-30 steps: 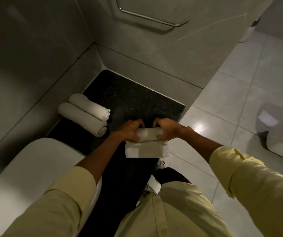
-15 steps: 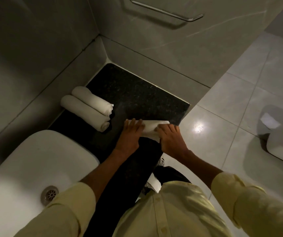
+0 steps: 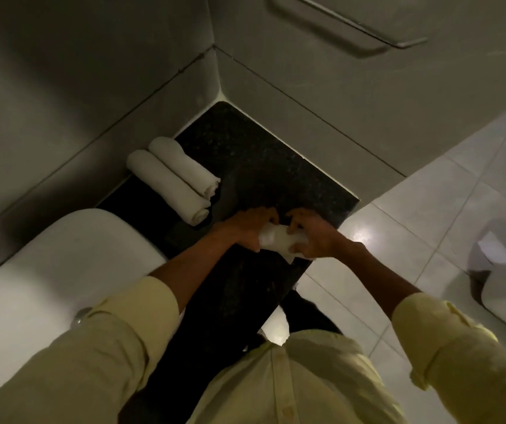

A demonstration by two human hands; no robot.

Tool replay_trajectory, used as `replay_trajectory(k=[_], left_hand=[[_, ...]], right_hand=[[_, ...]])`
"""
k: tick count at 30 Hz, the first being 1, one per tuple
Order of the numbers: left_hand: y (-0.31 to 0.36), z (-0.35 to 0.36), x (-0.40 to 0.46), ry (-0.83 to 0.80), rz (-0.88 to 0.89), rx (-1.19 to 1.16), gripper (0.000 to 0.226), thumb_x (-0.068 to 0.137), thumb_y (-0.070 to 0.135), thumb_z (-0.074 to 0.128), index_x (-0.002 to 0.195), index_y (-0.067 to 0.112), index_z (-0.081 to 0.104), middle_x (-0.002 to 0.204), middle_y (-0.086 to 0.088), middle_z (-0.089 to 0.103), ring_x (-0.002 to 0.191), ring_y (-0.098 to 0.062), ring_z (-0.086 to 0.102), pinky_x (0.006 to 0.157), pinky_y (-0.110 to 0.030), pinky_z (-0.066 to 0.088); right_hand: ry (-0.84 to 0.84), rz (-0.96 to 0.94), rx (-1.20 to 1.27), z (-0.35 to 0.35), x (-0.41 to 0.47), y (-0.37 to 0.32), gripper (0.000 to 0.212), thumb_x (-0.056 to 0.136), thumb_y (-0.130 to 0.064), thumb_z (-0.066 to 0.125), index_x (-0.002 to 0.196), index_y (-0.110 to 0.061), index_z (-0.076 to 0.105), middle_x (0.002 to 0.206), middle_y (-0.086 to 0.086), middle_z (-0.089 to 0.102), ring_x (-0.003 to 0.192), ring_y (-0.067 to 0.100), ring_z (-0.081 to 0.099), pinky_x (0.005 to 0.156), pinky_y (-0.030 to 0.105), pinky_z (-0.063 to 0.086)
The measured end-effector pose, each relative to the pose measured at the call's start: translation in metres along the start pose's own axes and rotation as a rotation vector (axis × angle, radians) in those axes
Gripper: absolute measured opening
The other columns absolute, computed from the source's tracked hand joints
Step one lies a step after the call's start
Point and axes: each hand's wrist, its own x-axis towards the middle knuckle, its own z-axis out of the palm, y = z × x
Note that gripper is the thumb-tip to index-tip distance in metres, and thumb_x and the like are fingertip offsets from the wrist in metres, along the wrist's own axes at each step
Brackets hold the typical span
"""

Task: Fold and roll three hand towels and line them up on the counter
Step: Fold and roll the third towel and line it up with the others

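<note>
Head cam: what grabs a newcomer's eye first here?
Both hands, the left hand and right hand, meet at mid-frame, clamped on a white towel over the black counter. Behind and to the left, two rolled towels lie side by side near the wall. A white sink fills the lower left.

Soft white cloth towels (image 3: 170,182) lie on the speckled, polished stone counter (image 3: 264,160).

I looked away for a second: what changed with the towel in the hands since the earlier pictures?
The third towel went from half-rolled with a flat flap to a nearly complete roll, gripped by left hand and right hand. The two rolled towels stayed put by the wall.
</note>
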Motion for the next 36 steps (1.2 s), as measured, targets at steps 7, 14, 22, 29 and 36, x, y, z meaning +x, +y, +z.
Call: replay_trajectory(k=[7,14,22,29,36], left_hand=[[-0.019,-0.009,0.038,0.215,0.054,-0.002,0.061,0.084,0.032,0.066,0.139,0.014,0.047,0.140,-0.010,0.051,0.130,-0.027,0.045,0.115,-0.035,0.023],[-0.040,-0.041,0.019,0.976,-0.209,-0.384,0.091,0.077,0.020,0.072,0.152,0.012,0.023,0.161,-0.004,0.016,0.149,-0.017,0.002,0.123,-0.048,0.000],[-0.116,-0.014,-0.009,1.274,-0.738,-1.085,0.099,0.089,0.043,0.065,0.154,0.028,-0.007,0.164,0.007,-0.004,0.150,-0.011,0.007,0.124,-0.043,0.011],[-0.125,-0.002,-0.003,1.333,-0.665,-1.000,0.097,0.089,0.035,0.067,0.155,0.022,-0.003,0.164,0.001,-0.006,0.150,-0.011,0.005,0.123,-0.040,0.012],[-0.135,-0.003,0.007,1.393,-0.704,-0.944,0.105,0.080,0.041,0.076,0.155,0.025,0.005,0.164,0.005,-0.002,0.149,-0.010,0.008,0.118,-0.032,0.016]], right_hand=[[-0.013,-0.080,0.270,0.010,0.026,-0.008,0.083,0.081,-0.029,0.075,0.148,-0.030,0.025,0.148,0.000,0.040,0.131,0.015,0.043,0.104,0.021,0.034],[0.087,-0.186,0.505,-0.009,0.125,-0.027,0.086,0.087,-0.062,0.051,0.155,-0.040,0.003,0.163,-0.013,0.014,0.147,0.008,0.022,0.118,0.035,0.022],[-0.065,-0.287,0.473,-0.028,0.245,-0.081,0.087,0.097,-0.029,0.057,0.156,-0.028,-0.006,0.166,-0.003,0.003,0.150,0.017,0.016,0.122,0.046,0.018],[-0.134,-0.347,0.447,-0.022,0.276,-0.106,0.086,0.096,-0.026,0.061,0.157,-0.023,0.001,0.165,0.003,0.011,0.149,0.020,0.019,0.121,0.044,0.019],[-0.086,-0.395,0.408,-0.026,0.310,-0.128,0.076,0.101,-0.031,0.048,0.157,-0.022,-0.002,0.166,0.001,0.002,0.152,0.017,0.010,0.123,0.039,0.012]])
